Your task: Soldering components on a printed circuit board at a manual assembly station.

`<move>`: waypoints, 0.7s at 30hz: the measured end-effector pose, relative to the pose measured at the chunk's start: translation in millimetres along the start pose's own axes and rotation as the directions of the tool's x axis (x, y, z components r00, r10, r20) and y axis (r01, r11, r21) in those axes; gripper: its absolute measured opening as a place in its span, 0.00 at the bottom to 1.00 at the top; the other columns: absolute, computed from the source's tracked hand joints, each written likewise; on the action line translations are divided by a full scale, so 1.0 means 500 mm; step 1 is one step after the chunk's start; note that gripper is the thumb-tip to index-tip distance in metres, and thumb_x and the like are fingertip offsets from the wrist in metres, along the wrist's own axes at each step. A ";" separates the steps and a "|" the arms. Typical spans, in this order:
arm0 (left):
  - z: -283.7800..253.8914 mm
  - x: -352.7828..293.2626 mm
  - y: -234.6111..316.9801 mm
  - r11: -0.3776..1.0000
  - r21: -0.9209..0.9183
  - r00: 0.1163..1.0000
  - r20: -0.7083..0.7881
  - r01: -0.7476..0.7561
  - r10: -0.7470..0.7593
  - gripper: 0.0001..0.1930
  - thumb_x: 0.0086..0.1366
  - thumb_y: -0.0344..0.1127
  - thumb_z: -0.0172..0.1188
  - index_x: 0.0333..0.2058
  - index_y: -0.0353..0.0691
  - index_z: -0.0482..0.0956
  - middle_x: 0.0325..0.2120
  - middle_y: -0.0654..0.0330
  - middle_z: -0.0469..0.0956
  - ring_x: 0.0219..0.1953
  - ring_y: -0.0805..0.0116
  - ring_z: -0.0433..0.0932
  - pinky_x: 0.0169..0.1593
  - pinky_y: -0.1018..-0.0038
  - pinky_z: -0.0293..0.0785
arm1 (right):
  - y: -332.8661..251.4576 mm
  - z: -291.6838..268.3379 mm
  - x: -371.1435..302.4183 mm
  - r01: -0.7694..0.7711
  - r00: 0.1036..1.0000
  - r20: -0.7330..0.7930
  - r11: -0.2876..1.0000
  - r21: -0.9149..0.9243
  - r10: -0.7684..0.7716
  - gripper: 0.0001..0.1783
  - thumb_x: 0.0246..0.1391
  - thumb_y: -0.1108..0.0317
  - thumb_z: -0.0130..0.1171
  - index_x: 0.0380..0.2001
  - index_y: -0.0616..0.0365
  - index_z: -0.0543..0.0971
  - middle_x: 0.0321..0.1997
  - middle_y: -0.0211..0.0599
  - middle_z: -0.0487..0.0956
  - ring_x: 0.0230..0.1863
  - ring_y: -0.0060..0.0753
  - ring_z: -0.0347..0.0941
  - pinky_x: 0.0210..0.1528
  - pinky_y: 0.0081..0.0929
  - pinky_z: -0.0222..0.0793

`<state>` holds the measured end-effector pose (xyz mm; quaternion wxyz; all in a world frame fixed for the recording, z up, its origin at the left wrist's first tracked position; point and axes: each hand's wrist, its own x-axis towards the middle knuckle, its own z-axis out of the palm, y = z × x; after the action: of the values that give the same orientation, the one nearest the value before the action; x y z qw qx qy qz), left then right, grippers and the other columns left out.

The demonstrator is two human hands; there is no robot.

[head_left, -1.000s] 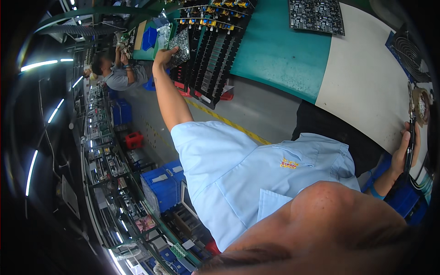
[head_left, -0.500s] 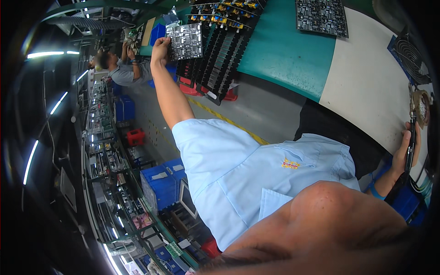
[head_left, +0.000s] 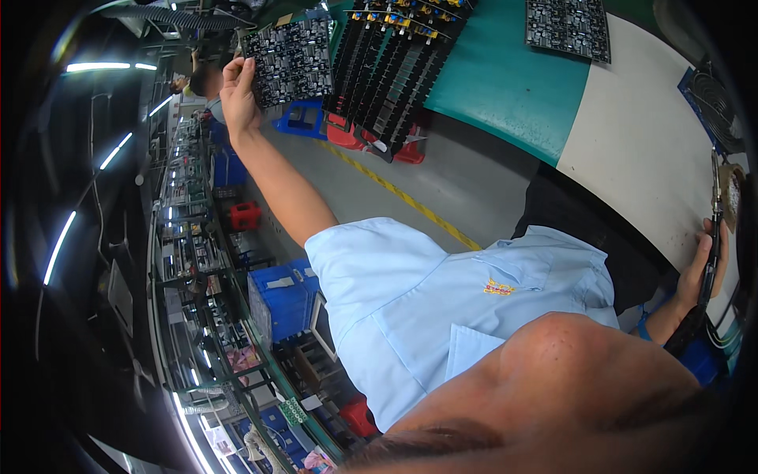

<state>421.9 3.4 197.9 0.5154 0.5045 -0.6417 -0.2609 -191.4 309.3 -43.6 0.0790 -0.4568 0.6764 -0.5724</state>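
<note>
A dark printed circuit board [head_left: 290,63] packed with small parts is held out over the far left, beyond the table. My left hand [head_left: 241,95] grips it by its left edge, thumb on the face toward me. At the right side, my right hand [head_left: 699,265] is closed around a soldering iron [head_left: 713,253], a black pen-shaped handle whose metal end points away from me. Beside that metal end is a tan ring-shaped roll [head_left: 734,193]. Another circuit board [head_left: 567,30] lies on the green mat [head_left: 505,87] at the far side.
Black slotted racks [head_left: 387,87] stand left of the mat, with yellow and blue components above them. A pale work surface [head_left: 624,134] adjoins the mat. Red stools [head_left: 345,134] and blue bins [head_left: 280,300] are on the floor. A co-worker [head_left: 209,83] is partly hidden behind the board.
My left hand has swung the circuit board left and a little nearer, and its face has turned from bright glare to dark. My right hand keeps hold of the soldering iron, nearly still.
</note>
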 end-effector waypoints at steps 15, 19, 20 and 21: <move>0.816 -0.171 0.195 0.996 -0.024 0.487 0.871 -0.084 0.062 0.16 0.68 0.29 0.57 0.53 0.30 0.73 0.45 0.53 0.78 0.43 0.72 0.77 0.46 0.78 0.73 | 0.010 0.025 -0.011 0.224 0.968 -0.150 0.962 0.157 -0.201 0.23 0.55 0.77 0.62 0.55 0.64 0.75 0.47 0.45 0.83 0.44 0.32 0.80 0.46 0.21 0.74; 0.860 -0.269 0.207 0.590 -0.304 0.255 0.689 -0.748 0.678 0.13 0.61 0.27 0.62 0.45 0.37 0.78 0.40 0.59 0.81 0.38 0.70 0.78 0.41 0.78 0.73 | 0.009 -0.001 -0.005 0.242 0.966 -0.133 0.954 0.177 -0.221 0.22 0.58 0.74 0.61 0.56 0.64 0.74 0.48 0.49 0.82 0.41 0.31 0.78 0.46 0.22 0.74; 0.855 -0.300 0.204 0.349 -0.328 0.105 0.579 -0.878 0.808 0.12 0.59 0.26 0.63 0.43 0.39 0.80 0.39 0.61 0.82 0.37 0.70 0.79 0.39 0.78 0.73 | 0.006 -0.005 -0.010 0.247 0.968 -0.101 0.948 0.203 -0.230 0.22 0.61 0.72 0.59 0.57 0.65 0.72 0.50 0.53 0.80 0.42 0.33 0.76 0.48 0.24 0.73; 0.843 -0.339 0.198 0.341 -0.291 0.105 0.603 -0.894 0.790 0.12 0.57 0.27 0.63 0.41 0.40 0.81 0.39 0.62 0.82 0.38 0.69 0.79 0.39 0.77 0.73 | 0.001 -0.003 -0.013 0.236 0.970 -0.108 0.952 0.194 -0.218 0.22 0.61 0.72 0.59 0.57 0.65 0.72 0.50 0.53 0.80 0.42 0.33 0.76 0.48 0.24 0.73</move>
<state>-12.0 115.9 74.7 0.2673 -0.0456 -0.9621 -0.0294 -189.0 314.9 -46.3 0.0305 -0.4961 0.5593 -0.6635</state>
